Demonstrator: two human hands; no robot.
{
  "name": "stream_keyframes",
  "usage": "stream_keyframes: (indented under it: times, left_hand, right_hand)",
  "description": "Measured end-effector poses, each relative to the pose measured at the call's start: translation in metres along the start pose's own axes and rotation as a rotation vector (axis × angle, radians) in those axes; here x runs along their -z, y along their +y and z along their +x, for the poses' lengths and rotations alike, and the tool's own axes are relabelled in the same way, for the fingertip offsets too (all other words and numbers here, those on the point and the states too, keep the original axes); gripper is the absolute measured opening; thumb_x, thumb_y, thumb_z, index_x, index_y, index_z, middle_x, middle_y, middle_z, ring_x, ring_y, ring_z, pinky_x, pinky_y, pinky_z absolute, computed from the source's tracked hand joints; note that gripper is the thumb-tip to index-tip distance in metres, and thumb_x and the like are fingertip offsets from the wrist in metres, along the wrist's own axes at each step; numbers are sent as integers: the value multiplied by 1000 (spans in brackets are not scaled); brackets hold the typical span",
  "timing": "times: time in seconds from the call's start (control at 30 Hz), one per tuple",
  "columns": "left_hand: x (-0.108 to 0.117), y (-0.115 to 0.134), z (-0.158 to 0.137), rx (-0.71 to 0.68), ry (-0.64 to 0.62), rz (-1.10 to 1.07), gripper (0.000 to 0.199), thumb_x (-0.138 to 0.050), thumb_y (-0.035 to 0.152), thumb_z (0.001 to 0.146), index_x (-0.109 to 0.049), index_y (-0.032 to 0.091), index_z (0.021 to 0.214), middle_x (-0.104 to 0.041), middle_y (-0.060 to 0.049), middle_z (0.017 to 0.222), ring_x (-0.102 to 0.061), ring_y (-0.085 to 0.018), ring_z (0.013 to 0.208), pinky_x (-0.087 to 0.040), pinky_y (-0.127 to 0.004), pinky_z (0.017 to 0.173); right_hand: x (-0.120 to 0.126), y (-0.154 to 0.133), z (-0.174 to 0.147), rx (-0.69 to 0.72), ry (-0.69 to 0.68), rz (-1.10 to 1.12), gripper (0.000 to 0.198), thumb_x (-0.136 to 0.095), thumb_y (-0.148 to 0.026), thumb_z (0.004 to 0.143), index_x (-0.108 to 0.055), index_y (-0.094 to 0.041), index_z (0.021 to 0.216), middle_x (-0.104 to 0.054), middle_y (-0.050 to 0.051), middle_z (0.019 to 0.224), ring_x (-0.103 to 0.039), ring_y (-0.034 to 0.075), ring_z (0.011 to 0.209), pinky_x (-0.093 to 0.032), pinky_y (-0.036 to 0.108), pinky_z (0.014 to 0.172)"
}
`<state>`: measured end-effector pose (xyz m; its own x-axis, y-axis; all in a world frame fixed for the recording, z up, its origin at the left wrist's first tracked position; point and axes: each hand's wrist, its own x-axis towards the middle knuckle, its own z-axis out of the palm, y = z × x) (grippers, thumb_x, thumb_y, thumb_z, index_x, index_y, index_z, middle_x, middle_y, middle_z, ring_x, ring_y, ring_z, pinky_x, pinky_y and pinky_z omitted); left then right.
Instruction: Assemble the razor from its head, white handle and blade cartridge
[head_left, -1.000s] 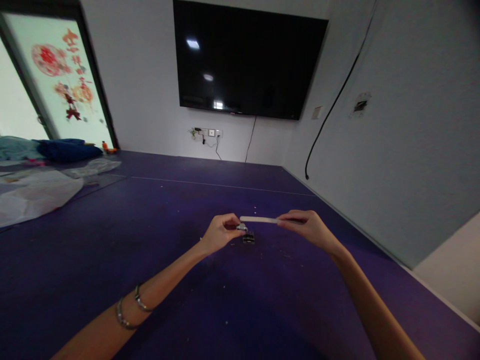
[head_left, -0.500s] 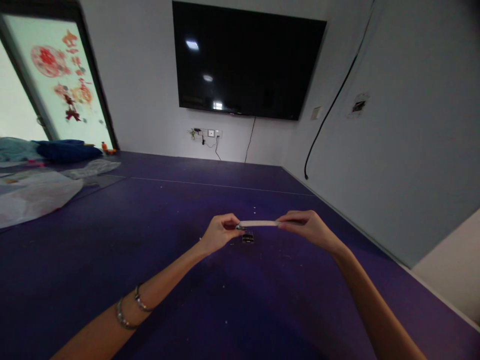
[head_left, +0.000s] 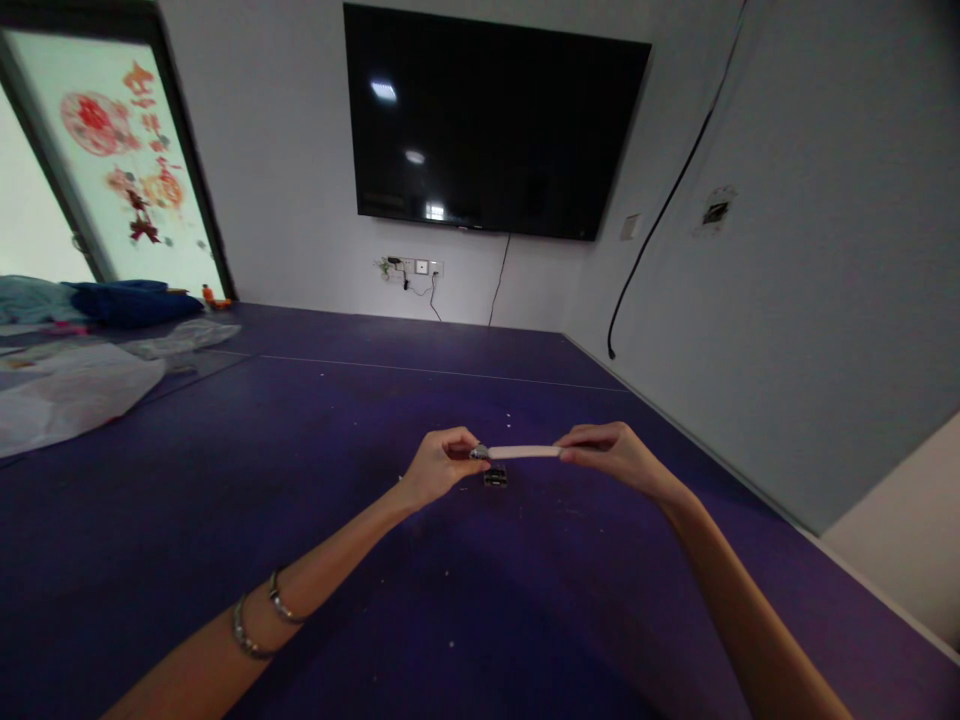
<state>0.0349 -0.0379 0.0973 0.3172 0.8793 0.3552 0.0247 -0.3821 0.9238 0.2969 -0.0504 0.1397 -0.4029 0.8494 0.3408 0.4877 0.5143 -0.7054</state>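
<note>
A narrow, pale, band-like strip is stretched level between my two hands, above the purple floor. My left hand pinches a small grey metallic piece at the strip's left end. I cannot make out whether this piece is joined to the strip. At the other end, the thumb and fingers of my right hand are closed on the strip. Just below it, on the floor, lies a small dark item with a pale edge, partly behind the left fingertips.
Purple flooring spreads around me, dotted with small white specks. Clear plastic sheeting and dark blue cloth lie at the left. A black cable hangs along the right wall. A large television is mounted ahead.
The strip's left end has shifted slightly right and down, and more of the grey metallic piece shows beside my left fingertips. Both hands have stayed nearly in place.
</note>
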Motion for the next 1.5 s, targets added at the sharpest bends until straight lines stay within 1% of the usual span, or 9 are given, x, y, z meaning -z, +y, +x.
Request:
stream_keyframes:
  times: [0.17,0.33,0.67,0.87,1.03,1.13,1.23,1.37,1.5]
  left_hand:
    - [0,-1,0,-21,-28,-27,13,-72,16,61,-60,14,67,-69,-3,74,-63,-13,69,-48,-27,68]
    - [-1,3,-1,-14,-4,-4,14,-72,15,59,-60,14,67,-67,0,67,-63,-12,64,-48,-26,65]
    - [-4,6,-3,4,-24,-19,15,-73,16,59,-60,14,68,-68,-1,69,-63,-13,66,-49,-26,65]
    - [-4,10,-5,-4,-70,-89,16,-72,17,61,-60,13,70,-69,-5,75,-64,-14,71,-50,-27,68]
    - [-6,6,-5,7,-29,-137,19,-68,22,65,-58,13,77,-66,-3,69,-61,-13,59,-48,-25,56]
    - [-7,5,-6,10,4,-105,22,-64,25,70,-56,13,86,-64,-3,66,-57,-10,51,-45,-23,50]
    - [-9,4,-7,-11,31,-74,19,-60,26,73,-53,14,87,-60,1,60,-52,-7,46,-41,-20,46]
    - [-14,-5,-6,-23,99,-96,17,-59,28,74,-50,16,83,-49,7,51,-46,-6,40,-38,-18,42]
    - [-17,-18,-5,-4,168,-166,21,-60,31,73,-49,17,84,-44,9,50,-40,-5,37,-34,-17,38]
  right_hand:
    - [-1,2,1,-15,38,28,23,-64,-38,71,-72,-19,80,-68,5,79,-60,17,75,-44,28,65]
    - [1,2,1,2,-4,2,24,-64,-39,71,-72,-18,80,-66,5,77,-59,17,72,-43,27,62]
    - [3,0,0,-1,-10,-3,25,-64,-40,71,-72,-18,80,-67,5,77,-58,17,72,-43,26,63]
    - [3,13,1,-130,126,70,29,-66,-42,67,-72,-17,82,-68,6,80,-59,18,74,-44,27,65]
    - [3,7,2,-171,281,255,42,-61,-42,73,-63,-19,108,-61,2,74,-51,11,61,-38,23,54]
    - [-2,-9,1,-133,321,419,37,-59,-40,76,-63,-17,104,-52,-1,69,-42,7,55,-33,23,50]
    - [-18,-25,-5,-152,239,673,27,-59,-38,77,-61,-17,94,-46,-3,67,-37,6,50,-29,23,47]
    - [-47,-35,-19,-286,56,1012,19,-62,-31,75,-52,-18,84,-44,-5,62,-33,4,44,-22,20,42]
    - [-72,-39,-31,-407,40,1226,20,-64,-29,73,-49,-18,81,-38,-8,52,-26,2,39,-15,18,39]
